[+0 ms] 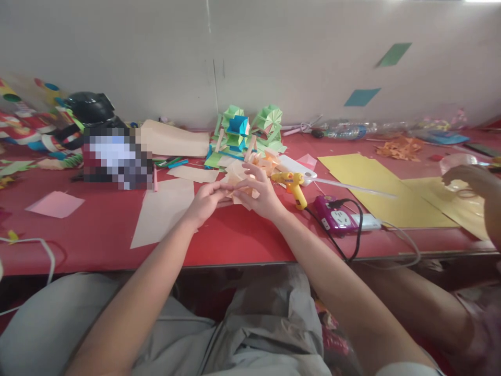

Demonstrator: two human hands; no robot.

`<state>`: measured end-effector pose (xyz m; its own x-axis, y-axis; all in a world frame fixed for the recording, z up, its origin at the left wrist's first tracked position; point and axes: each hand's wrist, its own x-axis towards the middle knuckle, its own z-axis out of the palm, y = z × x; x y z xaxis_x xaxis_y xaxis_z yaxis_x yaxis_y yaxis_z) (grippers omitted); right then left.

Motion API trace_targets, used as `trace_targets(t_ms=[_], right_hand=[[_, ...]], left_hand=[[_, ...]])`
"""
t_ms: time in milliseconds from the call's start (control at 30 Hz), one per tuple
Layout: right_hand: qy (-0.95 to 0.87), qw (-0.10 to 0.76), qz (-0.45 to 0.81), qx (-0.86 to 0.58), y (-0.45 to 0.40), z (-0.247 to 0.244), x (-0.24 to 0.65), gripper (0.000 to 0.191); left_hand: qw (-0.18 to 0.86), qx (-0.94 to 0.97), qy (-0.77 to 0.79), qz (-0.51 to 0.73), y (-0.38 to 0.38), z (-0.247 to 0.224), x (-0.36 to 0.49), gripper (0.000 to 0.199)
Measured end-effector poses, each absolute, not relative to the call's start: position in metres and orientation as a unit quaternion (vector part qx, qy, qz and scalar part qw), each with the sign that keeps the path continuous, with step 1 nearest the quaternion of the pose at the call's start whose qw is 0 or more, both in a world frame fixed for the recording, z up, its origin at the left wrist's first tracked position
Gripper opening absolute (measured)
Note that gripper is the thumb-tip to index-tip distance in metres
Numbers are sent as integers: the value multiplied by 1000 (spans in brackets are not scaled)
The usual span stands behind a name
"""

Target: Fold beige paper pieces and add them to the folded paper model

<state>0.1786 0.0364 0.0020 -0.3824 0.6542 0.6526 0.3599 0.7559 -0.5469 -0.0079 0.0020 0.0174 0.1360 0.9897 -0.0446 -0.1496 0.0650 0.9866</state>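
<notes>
Between my two hands is a small pale peach piece of folded paper (238,196), held just above the red table. My left hand (209,201) pinches its left side with thumb and fingers. On the other side, the thumb and fingertips of my right hand (260,193) close on it, partly hiding its shape. Right behind the hands lie orange folded paper pieces (268,162). Green and blue folded paper shapes (238,133) stand farther back. A yellow hot glue gun (291,185) lies to the right of my right hand.
A purple power strip (338,215) with cords sits at the front right. Yellow sheets (371,188) spread beyond it, near another person's hand (469,180). Beige paper (164,209) and a pink square (55,204) lie left. A plastic bottle (348,130) rests by the wall.
</notes>
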Motion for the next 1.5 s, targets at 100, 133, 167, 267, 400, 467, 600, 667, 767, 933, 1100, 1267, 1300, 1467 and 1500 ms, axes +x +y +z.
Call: trace_targets(t_ms=[100, 133, 167, 267, 400, 467, 600, 667, 767, 933, 1100, 1267, 1300, 1467, 1500], right_hand=[[-819, 462, 151, -306, 37, 0, 178, 11], [-821, 462, 147, -302, 37, 0, 178, 12], [-823, 462, 142, -299, 37, -1, 178, 12], [-825, 462, 128, -298, 37, -2, 178, 13], [-823, 472, 111, -297, 39, -4, 178, 12], [-821, 482, 101, -288, 39, -4, 178, 11], [-823, 478, 94, -293, 38, -5, 178, 12], [-824, 470, 92, -303, 37, -4, 178, 13], [-825, 462, 98, -312, 35, -2, 177, 13], [-801, 479, 145, -329, 35, 1, 175, 13], [-764, 496, 227, -344, 39, -2, 174, 30], [-746, 506, 252, -353, 39, -5, 171, 39], [-744, 506, 252, -356, 39, -5, 171, 39], [-771, 485, 205, -357, 37, 1, 175, 24], [-786, 477, 182, -349, 37, 2, 177, 23]], left_hand=[[591, 473, 437, 486, 4, 16, -9, 16], [594, 470, 435, 487, 4, 16, -9, 18], [598, 467, 432, 488, 4, 16, -9, 20], [606, 461, 422, 492, 2, 19, -9, 29], [617, 453, 414, 492, 0, 23, -8, 41], [620, 452, 412, 492, -1, 25, -7, 47], [603, 458, 420, 500, -1, 23, -8, 54], [592, 468, 424, 501, -1, 21, -8, 54], [575, 488, 432, 494, 0, 19, -8, 50], [540, 524, 446, 486, -1, 19, -7, 48], [522, 545, 449, 478, -2, 21, -6, 52], [477, 581, 460, 473, -2, 18, -6, 64], [463, 588, 464, 473, -1, 16, -6, 65], [338, 650, 481, 482, 1, 10, -10, 51], [288, 671, 482, 484, 1, 10, -10, 46]])
